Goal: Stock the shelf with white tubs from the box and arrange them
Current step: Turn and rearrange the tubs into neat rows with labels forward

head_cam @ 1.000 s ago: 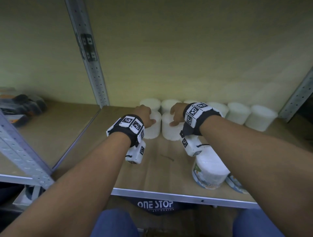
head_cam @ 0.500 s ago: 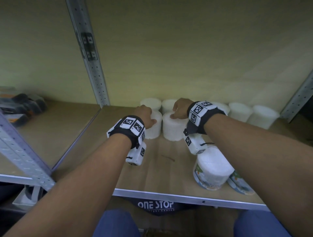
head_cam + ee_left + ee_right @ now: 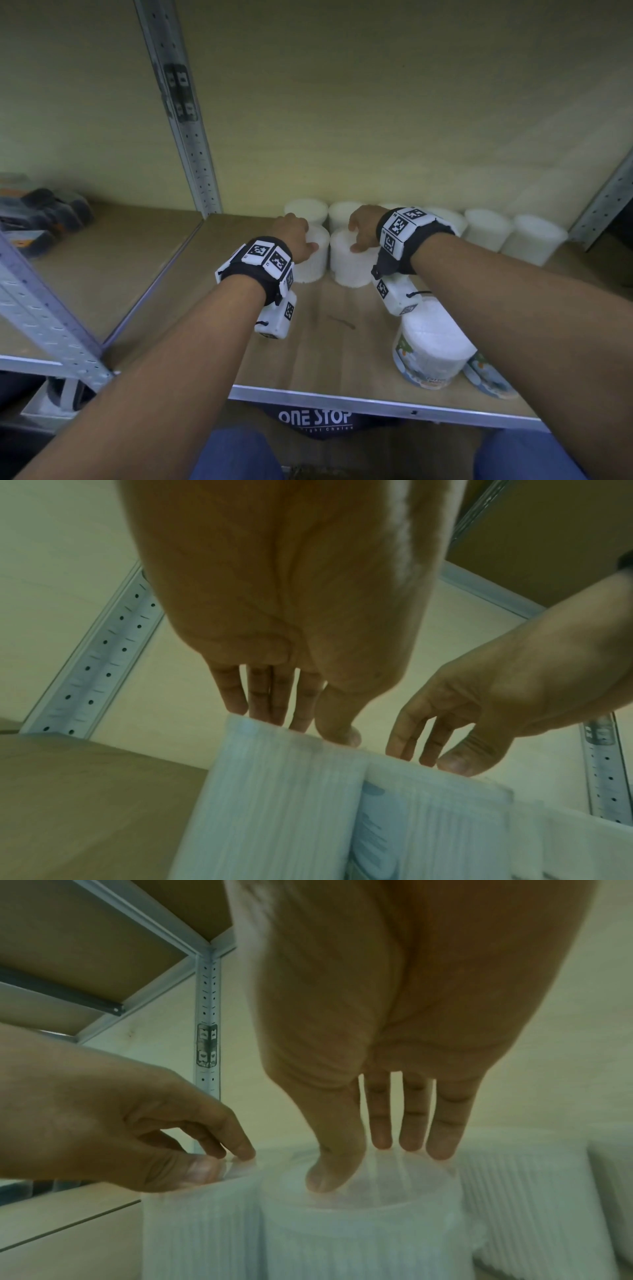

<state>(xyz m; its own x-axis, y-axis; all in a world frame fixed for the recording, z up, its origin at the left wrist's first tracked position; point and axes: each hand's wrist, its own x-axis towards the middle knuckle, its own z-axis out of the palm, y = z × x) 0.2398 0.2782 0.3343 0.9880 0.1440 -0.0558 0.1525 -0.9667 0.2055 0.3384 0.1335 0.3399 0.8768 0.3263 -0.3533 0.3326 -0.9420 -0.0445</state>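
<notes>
Two white ribbed tubs stand side by side in a second row on the wooden shelf (image 3: pixel 322 329). My left hand (image 3: pixel 294 236) rests on the top of the left tub (image 3: pixel 313 267), fingers reaching down over it and thumb at the near rim. My right hand (image 3: pixel 363 229) presses straight fingertips and thumb on the lid of the right tub (image 3: pixel 349 270). In the wrist views the left hand (image 3: pixel 304 726) and the right hand (image 3: pixel 366 1161) sit on the tub tops (image 3: pixel 274 804) (image 3: pixel 359 1231). A back row of several white tubs (image 3: pixel 486 229) lines the wall.
A labelled tub (image 3: pixel 431 346) stands near the front edge under my right forearm, with another (image 3: pixel 486 377) partly hidden beside it. A perforated metal post (image 3: pixel 191 137) bounds the bay on the left. Dark packs (image 3: pixel 41 212) lie on the neighbouring shelf. A dark bag (image 3: pixel 315 418) sits below.
The right tub has edged closer to the left one under my right hand, whose fingers shifted slightly on the lid. My left hand has stayed on its tub.
</notes>
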